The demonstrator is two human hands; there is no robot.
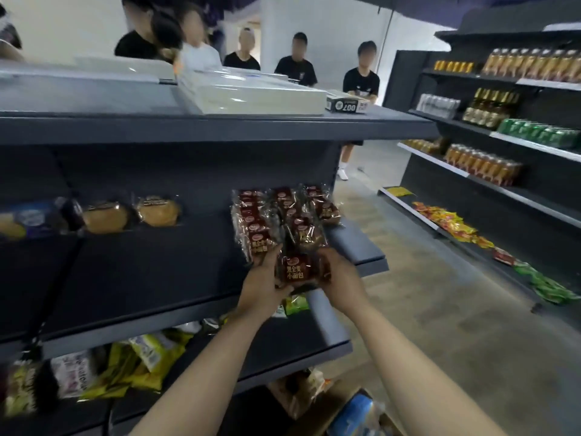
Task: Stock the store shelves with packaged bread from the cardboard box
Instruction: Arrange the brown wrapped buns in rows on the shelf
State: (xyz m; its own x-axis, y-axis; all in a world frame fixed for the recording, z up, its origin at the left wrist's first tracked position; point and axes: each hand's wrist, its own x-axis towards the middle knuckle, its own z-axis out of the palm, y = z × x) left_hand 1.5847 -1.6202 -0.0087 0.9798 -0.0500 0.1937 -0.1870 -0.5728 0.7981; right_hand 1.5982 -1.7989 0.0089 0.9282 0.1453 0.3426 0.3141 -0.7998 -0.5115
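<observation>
A dark red bread packet (297,269) sits at the front edge of the middle dark shelf (151,272). My left hand (262,286) grips its left side and my right hand (341,276) grips its right side. Behind it, several more red bread packets (276,215) lie in rows on the same shelf. The cardboard box (317,404) stands on the floor at the bottom, partly cut off, with a blue packet (353,413) inside.
Round buns in clear wrap (125,212) lie at the shelf's back left. Yellow and white snack bags (125,363) fill the lower shelf. Across the aisle, a shelf unit (503,171) holds drinks and snacks. Several people (295,61) stand behind the shelving.
</observation>
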